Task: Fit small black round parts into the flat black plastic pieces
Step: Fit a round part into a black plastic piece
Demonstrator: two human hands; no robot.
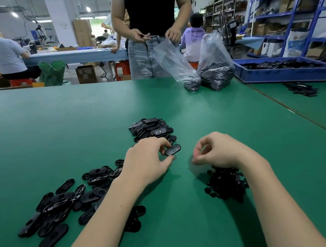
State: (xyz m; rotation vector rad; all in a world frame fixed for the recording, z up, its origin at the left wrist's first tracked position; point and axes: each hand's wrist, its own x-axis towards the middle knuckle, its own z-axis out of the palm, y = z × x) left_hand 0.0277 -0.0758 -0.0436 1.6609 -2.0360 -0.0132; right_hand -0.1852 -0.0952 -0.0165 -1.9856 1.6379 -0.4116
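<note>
On the green table (73, 126), a flat black plastic piece (172, 149) was pinched at its end by the left hand (148, 161).
From the head view, the right hand (217, 151) was curled, fingertips drawn together; whether anything was held could not be told. Small round parts (226, 183) were heaped beneath it, loose pieces (60, 204) at left, a further pile (152, 128) beyond. Two clear bags (217, 73) and a blue tray (277, 74) were filled with black parts.
</note>
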